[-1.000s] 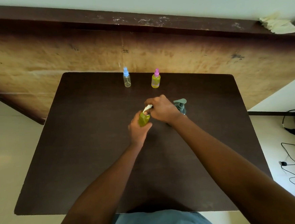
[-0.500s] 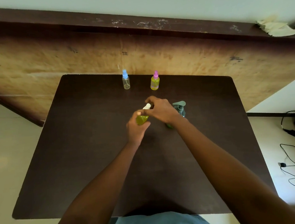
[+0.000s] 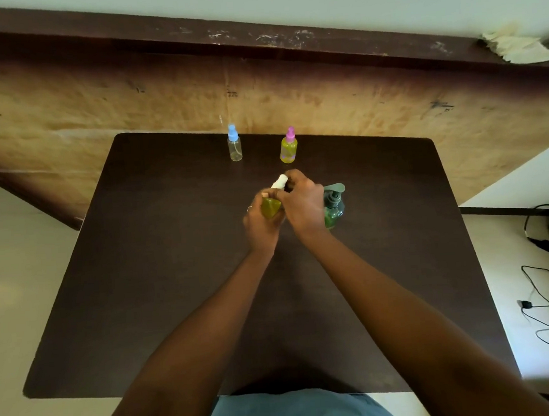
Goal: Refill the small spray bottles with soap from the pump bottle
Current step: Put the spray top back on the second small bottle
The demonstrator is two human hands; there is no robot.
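Item: held spray bottle (image 3: 270, 207), small, clear plastic w/ yellow-green liquid inside; raised over mid counter (image 3: 141, 284), just left of the pump bottle (image 3: 334, 209).
Cap: white spray cap (image 3: 279, 181), narrow, sits on the bottle's neck and points away from the wearer; tight or loose, can't tell.
Left hand (image 3: 261, 223): grip wrapped round the bottle body, fingers curled.
Right hand (image 3: 304, 202): grip pinching the cap from above w/ fingertips; reads as a twisting hold.
Handling (est.): light, thin-walled, prob. dents under a hard squeeze. Any soap film would make it slippery. Best to hold the body low and turn the cap at its collar, not the nozzle tip.
Pump bottle: green translucent plastic, rounded shoulders, grey-green pump head; upright, partly hidden behind the right hand.
Blue-cap bottle (image 3: 234, 145): clear, looks empty, upright near the far edge.
Pink-cap bottle (image 3: 288, 147): yellow-green fill, upright, right of the blue-cap one and apart from it.
Counter: dark brown, matte, faint grain, rounded corners.
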